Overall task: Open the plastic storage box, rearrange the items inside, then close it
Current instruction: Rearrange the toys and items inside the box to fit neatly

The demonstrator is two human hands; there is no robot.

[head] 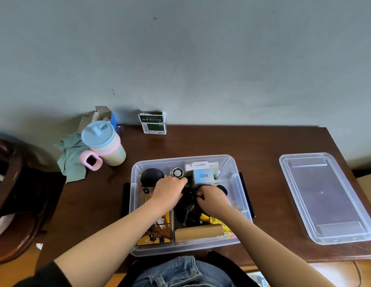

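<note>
Both hands [189,194] grip dark, tangled items inside the open storage box [136,204], mid-rearranging; next they must resettle these, then fetch the lid [325,195] lying to their right.

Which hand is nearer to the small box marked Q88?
The right hand: it lies just below the Q88 box. The left hand is farther, to the box's lower left.

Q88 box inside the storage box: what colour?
Light blue Q88 box, dark lettering; head view.
</note>
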